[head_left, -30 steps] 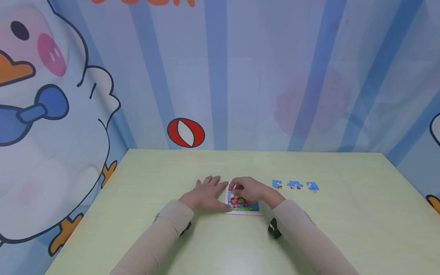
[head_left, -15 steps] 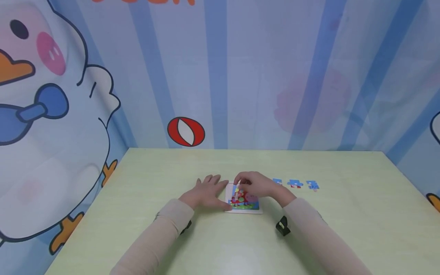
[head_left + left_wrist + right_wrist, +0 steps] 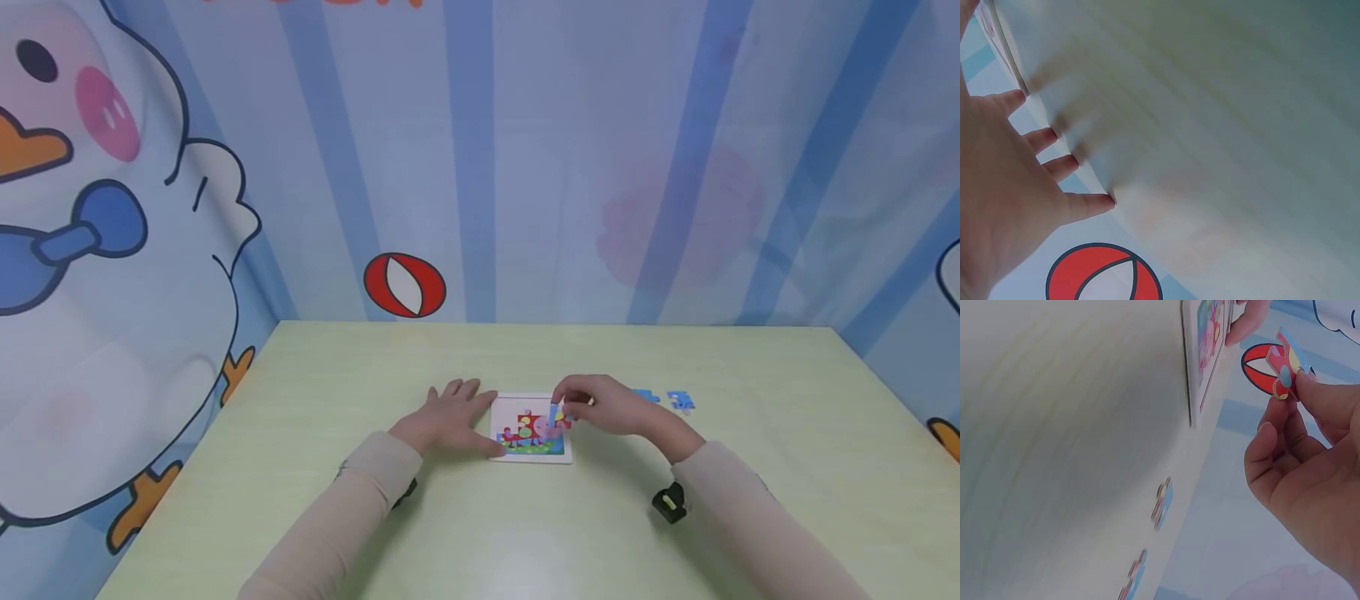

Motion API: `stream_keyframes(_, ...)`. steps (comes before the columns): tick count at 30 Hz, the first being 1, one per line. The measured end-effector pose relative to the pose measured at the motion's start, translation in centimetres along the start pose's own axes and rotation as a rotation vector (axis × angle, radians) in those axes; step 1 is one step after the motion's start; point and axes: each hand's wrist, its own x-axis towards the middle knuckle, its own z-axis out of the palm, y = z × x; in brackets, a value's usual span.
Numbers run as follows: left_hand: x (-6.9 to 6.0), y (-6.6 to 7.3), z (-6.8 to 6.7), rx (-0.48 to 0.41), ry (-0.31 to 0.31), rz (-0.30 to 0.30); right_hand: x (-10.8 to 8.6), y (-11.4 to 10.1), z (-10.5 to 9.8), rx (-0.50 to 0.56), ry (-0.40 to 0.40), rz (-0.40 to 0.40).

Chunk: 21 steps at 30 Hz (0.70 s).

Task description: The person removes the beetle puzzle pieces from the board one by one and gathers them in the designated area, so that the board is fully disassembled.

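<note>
My left hand [image 3: 450, 419] lies with fingers spread at the left side of a small jigsaw puzzle board [image 3: 506, 403], its thumb on the board's lower left corner. In the left wrist view, the left hand's fingers [image 3: 1094, 205] are straight. My right hand [image 3: 603, 403] pinches a puzzle piece [image 3: 558, 415] between thumb and fingers, over the board's right edge. Blue, red and yellow show on that puzzle piece [image 3: 1286, 365] in the right wrist view. Pieces with a red and pink picture [image 3: 534, 429] fill the board's lower part; white backing shows above.
Loose puzzle pieces lie on the table right of the board, one blue piece [image 3: 681, 401] farthest right and another [image 3: 647, 395] partly behind my right hand. The pale table [image 3: 360, 358] ends at a printed backdrop [image 3: 540, 167] with a red ball picture.
My right hand has moved right from the board's upper left, carrying the puzzle piece to the right edge and uncovering white backing. The left hand stays in place.
</note>
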Motion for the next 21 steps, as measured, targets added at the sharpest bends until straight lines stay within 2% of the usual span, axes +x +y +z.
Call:
stream_keyframes(11,0.0,0.1,-0.1,-0.004,0.002,-0.002,-2.7,1.8,-1.0,0.032,-0.022,0.048)
stream_keyframes(21,0.0,0.1,0.0,-0.007,0.002,-0.006,-3.5,3.2,-1.1,-0.015,-0.005,0.117)
